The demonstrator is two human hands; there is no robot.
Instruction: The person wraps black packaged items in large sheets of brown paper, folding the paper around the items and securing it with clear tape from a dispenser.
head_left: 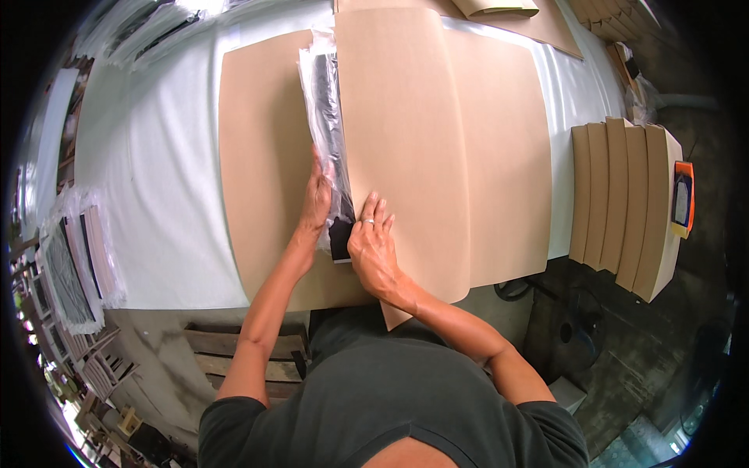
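A long black bundle in clear plastic (321, 117) lies on a large brown paper sheet (265, 156), its long side running away from me. Folded over from the right, a brown paper flap (406, 125) covers the bundle's right part. My left hand (317, 195) is against the bundle's left side, fingers stretched along the plastic. On the flap's left edge, near the bundle's close end, my right hand (373, 242) presses down with its fingers extended; a ring is on one finger. The right thumb is hidden.
A white cloth (156, 195) covers the table. Plastic-wrapped bundles (78, 257) sit at the left edge. Several brown wrapped packages (616, 203) stand in a row on the right, with an orange-and-dark object (683, 199) beside them. More brown paper (515, 23) lies at the far side.
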